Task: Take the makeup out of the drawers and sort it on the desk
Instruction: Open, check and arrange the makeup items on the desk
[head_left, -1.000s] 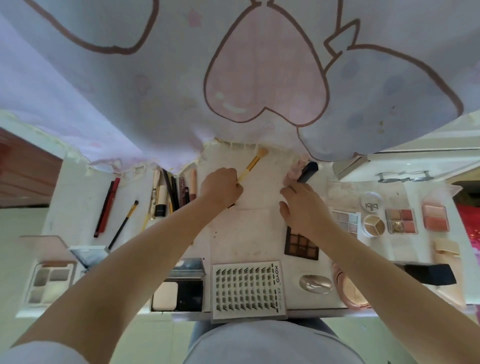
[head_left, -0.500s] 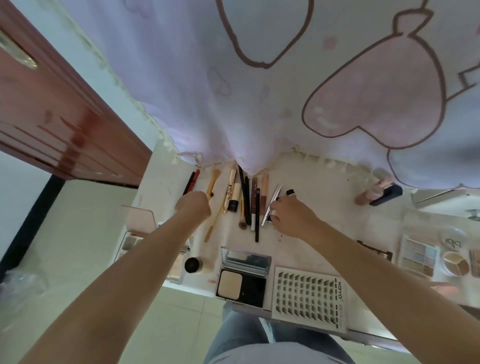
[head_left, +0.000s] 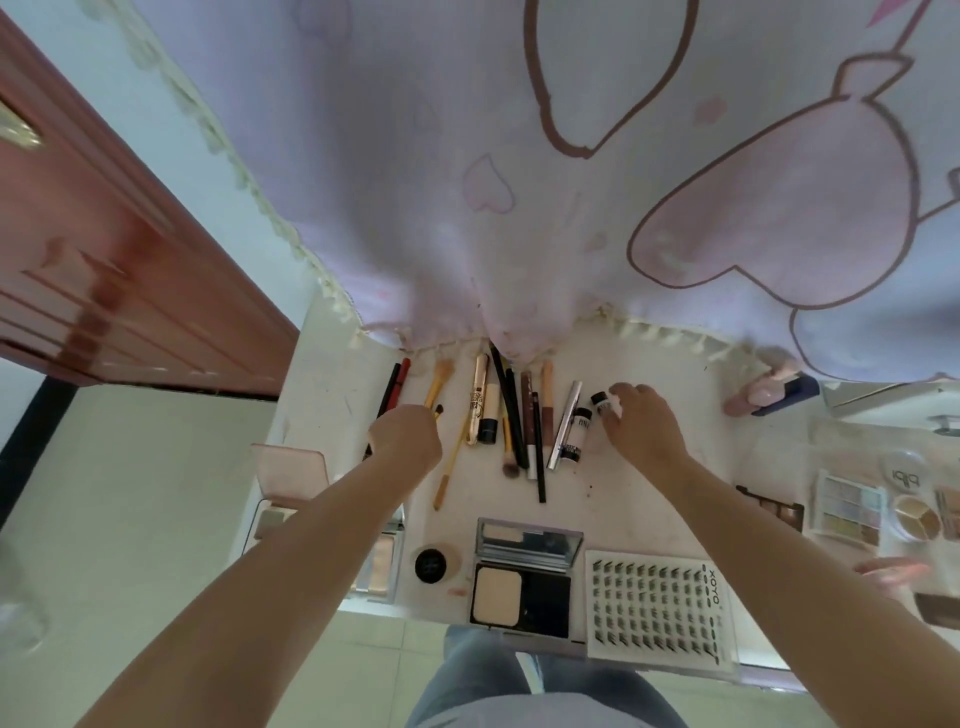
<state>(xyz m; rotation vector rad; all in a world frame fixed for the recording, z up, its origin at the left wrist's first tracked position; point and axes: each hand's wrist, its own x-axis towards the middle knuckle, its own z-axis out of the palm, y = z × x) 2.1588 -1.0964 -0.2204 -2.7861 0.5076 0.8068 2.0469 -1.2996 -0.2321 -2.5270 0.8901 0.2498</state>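
A row of brushes, pencils and tubes (head_left: 511, 415) lies along the back of the white desk (head_left: 649, 509). My left hand (head_left: 405, 441) is curled at the row's left end, round the handle of a yellow brush (head_left: 441, 374) with orange bristles. At the row's right end, my right hand (head_left: 644, 426) pinches a small black-capped bottle (head_left: 599, 401) with its fingertips. A silver tube (head_left: 566, 421) and a second small bottle (head_left: 581, 428) lie just left of it.
An open powder compact (head_left: 524, 577), a lash tray (head_left: 660, 608) and a round black jar (head_left: 431, 564) line the front edge. Eyeshadow palettes (head_left: 847, 506) lie right, pink bottles (head_left: 761, 392) at the back right. A curtain (head_left: 519, 208) hangs over the back; a pink box (head_left: 293, 467) sits left.
The view and both hands swung left from the desk's middle to the brush row. My left hand brought the yellow brush there. The silver tube left my right hand and lies on the desk.
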